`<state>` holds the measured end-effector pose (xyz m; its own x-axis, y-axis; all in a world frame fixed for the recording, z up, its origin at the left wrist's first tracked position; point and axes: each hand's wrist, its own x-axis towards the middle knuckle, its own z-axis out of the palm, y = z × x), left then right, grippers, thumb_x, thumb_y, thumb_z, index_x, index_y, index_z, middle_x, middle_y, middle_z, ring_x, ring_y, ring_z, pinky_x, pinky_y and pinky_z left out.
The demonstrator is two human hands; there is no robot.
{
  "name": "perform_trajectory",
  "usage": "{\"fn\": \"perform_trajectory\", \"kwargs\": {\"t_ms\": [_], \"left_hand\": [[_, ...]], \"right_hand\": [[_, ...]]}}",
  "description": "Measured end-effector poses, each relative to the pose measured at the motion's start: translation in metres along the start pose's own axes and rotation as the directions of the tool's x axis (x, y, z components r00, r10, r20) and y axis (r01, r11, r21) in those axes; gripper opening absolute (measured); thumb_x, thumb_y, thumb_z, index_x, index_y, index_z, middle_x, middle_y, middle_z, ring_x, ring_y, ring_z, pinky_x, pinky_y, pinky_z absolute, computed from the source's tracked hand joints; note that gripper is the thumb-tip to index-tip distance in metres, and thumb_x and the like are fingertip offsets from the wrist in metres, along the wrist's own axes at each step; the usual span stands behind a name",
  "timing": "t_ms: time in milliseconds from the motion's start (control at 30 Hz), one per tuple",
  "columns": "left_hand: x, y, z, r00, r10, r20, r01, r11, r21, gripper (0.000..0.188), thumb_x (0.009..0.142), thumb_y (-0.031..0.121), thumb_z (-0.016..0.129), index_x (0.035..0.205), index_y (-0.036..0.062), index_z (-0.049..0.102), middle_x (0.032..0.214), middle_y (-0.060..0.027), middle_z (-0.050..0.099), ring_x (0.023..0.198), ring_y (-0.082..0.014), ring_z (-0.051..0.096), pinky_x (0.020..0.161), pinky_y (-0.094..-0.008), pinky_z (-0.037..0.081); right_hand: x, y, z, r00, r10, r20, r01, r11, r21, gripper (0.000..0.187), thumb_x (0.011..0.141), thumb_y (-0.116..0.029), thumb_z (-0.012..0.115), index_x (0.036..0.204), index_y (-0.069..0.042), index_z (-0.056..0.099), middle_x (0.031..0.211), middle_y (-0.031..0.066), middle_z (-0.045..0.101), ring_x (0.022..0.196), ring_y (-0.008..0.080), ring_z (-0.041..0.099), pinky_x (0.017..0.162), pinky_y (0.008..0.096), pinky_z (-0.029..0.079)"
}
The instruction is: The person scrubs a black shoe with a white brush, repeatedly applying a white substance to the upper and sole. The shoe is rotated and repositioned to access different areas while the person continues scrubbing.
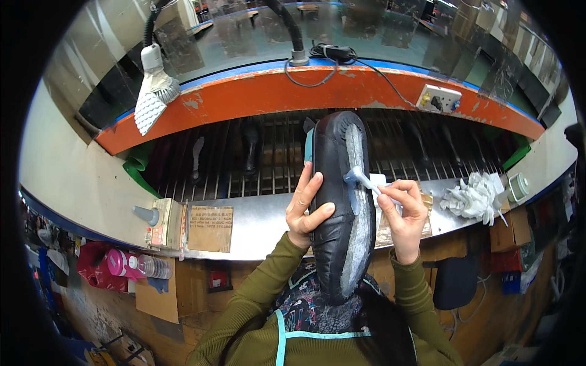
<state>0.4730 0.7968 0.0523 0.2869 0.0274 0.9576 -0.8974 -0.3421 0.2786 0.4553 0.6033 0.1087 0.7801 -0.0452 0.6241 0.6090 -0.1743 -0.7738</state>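
A black, glossy shoe upper (329, 183), pulled tight over a form, stands lengthwise in front of my chest, its grey-white underside strip turned to the right. A teal piece (309, 146) shows along its far left side. My left hand (307, 210) grips it from the left, thumb across the black surface. My right hand (404, 215) pinches the pale handle of a small brush (364, 179). The brush's bluish head touches the underside strip. Bluish-grey wet-looking matter lies on the strip just below the head.
A metal ledge (268, 226) carries a cardboard piece (210, 229), a box with a grey nozzle (146, 213) and crumpled white cloth (473, 198). Beyond, dark soles (250, 146) lie on rollers below an orange beam (244, 93). A wrapped lamp (155, 91) hangs at left.
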Motion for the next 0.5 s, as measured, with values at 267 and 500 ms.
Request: {"fn": "perform_trajectory", "kwargs": {"t_ms": [267, 500], "left_hand": [[0.004, 0.004, -0.02, 0.997, 0.053, 0.051, -0.058, 0.994, 0.096, 0.041, 0.074, 0.012, 0.074, 0.11, 0.0237, 0.057, 0.134, -0.0182, 0.051, 0.123, -0.0496, 0.047, 0.096, -0.0492, 0.05], [0.008, 0.006, -0.032, 0.997, 0.052, 0.065, -0.059, 0.992, 0.112, 0.04, 0.075, 0.012, 0.074, 0.109, 0.0235, 0.057, 0.133, -0.0184, 0.052, 0.121, -0.0495, 0.048, 0.094, -0.0483, 0.051]], "right_hand": [[0.037, -0.006, 0.014, 0.996, -0.094, 0.001, 0.093, 0.989, -0.113, 0.017, 0.079, -0.005, 0.075, 0.096, -0.006, 0.074, 0.089, 0.0018, 0.055, 0.071, 0.0076, 0.053, 0.057, 0.0204, 0.041], [0.058, -0.005, 0.016, 0.966, -0.259, -0.002, 0.247, 0.923, -0.295, 0.019, 0.074, -0.009, 0.078, 0.093, -0.009, 0.074, 0.089, 0.0011, 0.057, 0.07, 0.0107, 0.053, 0.064, 0.0233, 0.038]]}}
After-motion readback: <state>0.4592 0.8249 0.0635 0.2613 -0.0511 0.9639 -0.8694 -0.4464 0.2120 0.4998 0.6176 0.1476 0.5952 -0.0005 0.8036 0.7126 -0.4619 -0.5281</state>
